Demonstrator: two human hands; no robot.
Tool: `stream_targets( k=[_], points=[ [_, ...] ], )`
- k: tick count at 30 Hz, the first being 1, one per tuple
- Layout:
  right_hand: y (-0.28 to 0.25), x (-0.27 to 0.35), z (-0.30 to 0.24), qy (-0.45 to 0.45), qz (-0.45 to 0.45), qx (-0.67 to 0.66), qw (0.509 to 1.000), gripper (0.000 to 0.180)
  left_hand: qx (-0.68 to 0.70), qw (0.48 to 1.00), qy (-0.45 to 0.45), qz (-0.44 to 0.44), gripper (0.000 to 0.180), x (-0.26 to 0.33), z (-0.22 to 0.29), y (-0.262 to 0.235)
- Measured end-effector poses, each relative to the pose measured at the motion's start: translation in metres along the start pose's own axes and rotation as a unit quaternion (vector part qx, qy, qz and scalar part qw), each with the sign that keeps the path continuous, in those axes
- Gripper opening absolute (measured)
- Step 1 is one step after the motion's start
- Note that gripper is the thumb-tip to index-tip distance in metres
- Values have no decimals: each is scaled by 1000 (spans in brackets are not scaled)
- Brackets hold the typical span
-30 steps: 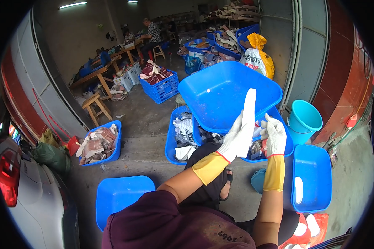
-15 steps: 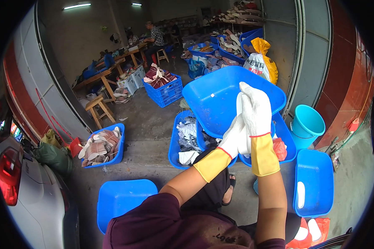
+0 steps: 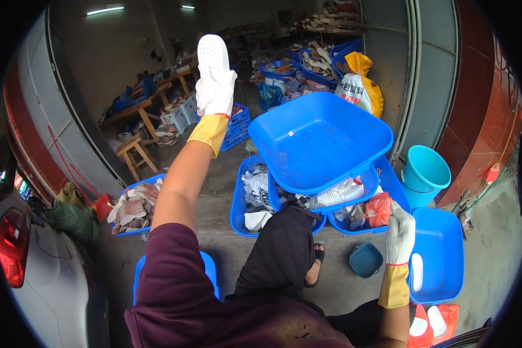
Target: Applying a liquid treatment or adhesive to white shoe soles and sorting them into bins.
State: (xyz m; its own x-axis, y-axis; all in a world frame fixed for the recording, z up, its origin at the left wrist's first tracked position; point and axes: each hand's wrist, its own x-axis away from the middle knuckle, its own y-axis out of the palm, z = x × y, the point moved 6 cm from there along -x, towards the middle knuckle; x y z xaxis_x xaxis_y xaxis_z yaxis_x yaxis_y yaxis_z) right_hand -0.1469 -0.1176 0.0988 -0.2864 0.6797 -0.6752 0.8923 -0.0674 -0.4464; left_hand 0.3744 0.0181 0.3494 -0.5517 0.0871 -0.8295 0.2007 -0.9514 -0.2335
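My left hand [image 3: 214, 95], in a white knit glove with a yellow cuff, is raised far out and closed around a white shoe sole [image 3: 213, 52]. The sole stands upright, its rounded end above my fingers and small dots on its face. At the right, my right hand [image 3: 399, 235], gloved the same way, is held low with its fingers curled together; nothing shows in them. Near it are a blue tub [image 3: 446, 249] with a white sole [image 3: 417, 271] lying inside, and a red plastic bag [image 3: 380, 209]. Ahead, a big blue tub [image 3: 325, 142] rests tilted over other tubs.
Dark pieces fill a tub [image 3: 236, 203] before my knee. Brown soles lie in another tub [image 3: 134, 206]. A turquoise bucket [image 3: 428, 168], a small dark basin [image 3: 365, 260], a wooden stool [image 3: 136, 153] and a car [image 3: 46, 272] surround me. Red bags [image 3: 446, 313] hold white soles.
My hands were together over the big tub, around a white sole. The left has swung up and leftward with the sole; the right has dropped down to the right. The view shifted slightly.
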Motion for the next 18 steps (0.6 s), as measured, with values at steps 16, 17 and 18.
stream_targets(
  k=[16, 17, 18],
  points=[
    [3, 11, -2, -6, 25, -31, 999, 29, 290, 957, 5, 16, 71, 18, -39, 14],
    [2, 11, -4, 6, 29, -22, 999, 29, 362, 925, -99, -62, 56, 44, -24, 39],
    [0, 5, -17, -16, 47, -52, 997, 28, 522, 806, -174, -219, 52, 73, -5, 63]
  ],
)
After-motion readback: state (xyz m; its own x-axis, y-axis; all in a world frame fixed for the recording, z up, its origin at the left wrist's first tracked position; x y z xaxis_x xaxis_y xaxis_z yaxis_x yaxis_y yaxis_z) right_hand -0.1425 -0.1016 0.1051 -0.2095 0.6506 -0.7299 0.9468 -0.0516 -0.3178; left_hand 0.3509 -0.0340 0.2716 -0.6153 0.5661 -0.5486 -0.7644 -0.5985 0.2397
